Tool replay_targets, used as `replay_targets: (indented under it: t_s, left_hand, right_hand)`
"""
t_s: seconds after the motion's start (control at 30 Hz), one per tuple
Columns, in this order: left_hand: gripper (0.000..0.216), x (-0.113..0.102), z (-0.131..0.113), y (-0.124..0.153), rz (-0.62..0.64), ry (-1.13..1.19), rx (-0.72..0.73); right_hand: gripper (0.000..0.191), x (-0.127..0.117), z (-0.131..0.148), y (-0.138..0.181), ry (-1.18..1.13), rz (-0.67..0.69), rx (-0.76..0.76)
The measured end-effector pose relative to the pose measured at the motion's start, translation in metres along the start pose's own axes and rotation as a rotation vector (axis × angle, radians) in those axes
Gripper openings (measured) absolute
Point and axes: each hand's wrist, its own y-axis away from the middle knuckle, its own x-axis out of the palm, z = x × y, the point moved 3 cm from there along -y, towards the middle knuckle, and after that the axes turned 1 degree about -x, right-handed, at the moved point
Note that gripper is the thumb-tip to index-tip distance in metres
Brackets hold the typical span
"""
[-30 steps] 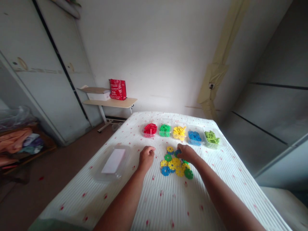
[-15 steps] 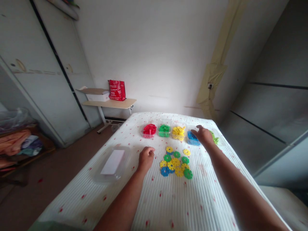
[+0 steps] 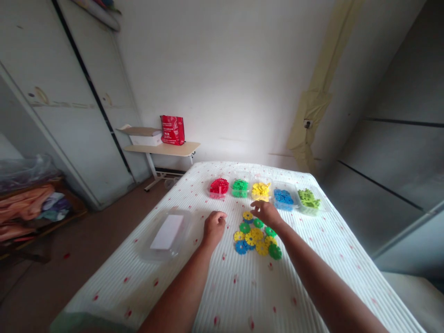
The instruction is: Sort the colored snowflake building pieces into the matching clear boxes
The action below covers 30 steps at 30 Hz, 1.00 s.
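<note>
My right hand (image 3: 267, 212) hovers over the far side of a loose pile of plastic snowflake discs, its fingers apart and nothing seen in them. Close by its fingertips is a yellow disc (image 3: 247, 215); the hand and wrist cover part of the pile. In the pile lie green discs (image 3: 275, 251), yellow discs (image 3: 262, 248) and blue discs (image 3: 240, 247), some overlapping. To the left of the pile, my left hand (image 3: 214, 226) rests on the cloth with fingers curled in, and no disc shows in it.
Behind the pile, clear containers hold red (image 3: 218, 188), green (image 3: 240, 187), yellow (image 3: 261, 190), blue (image 3: 283, 198) and light green pieces (image 3: 308, 198). A clear lid or tray with a white paper (image 3: 167, 232) lies left. A side table (image 3: 163, 148) carries a red bag (image 3: 172, 130).
My right hand has moved from the container of blue pieces leftward and nearer, to the far edge of the pile. The left hand stays put; the view has shifted slightly.
</note>
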Motion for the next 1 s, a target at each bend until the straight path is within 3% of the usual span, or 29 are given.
replay_targets:
  t_s: [0.17, 0.37, 0.57, 0.77, 0.87, 1.0]
  left_hand:
    - [0.022, 0.001, 0.001, -0.001, -0.002, -0.002, -0.003]
    - [0.022, 0.001, 0.001, -0.001, -0.002, 0.003, -0.003]
    - [0.023, 0.0, 0.001, 0.0, -0.005, 0.005, -0.005]
    - [0.022, 0.002, 0.001, 0.0, 0.002, 0.007, -0.005]
    - [0.022, 0.002, 0.001, 0.0, 0.001, 0.006, -0.003]
    - [0.022, 0.002, 0.001, 0.0, 0.006, 0.0, 0.002]
  right_hand:
    - [0.048, 0.023, 0.008, -0.007, 0.029, 0.057, 0.008]
    - [0.036, 0.036, 0.014, -0.009, 0.064, 0.081, 0.042]
    - [0.038, 0.016, 0.009, -0.007, 0.021, 0.015, 0.061]
    - [0.033, -0.016, -0.038, 0.011, 0.056, -0.045, 0.15]
    - [0.031, -0.015, -0.055, 0.025, 0.104, -0.018, 0.182]
    - [0.031, -0.004, -0.055, 0.036, 0.161, 0.033, 0.185]
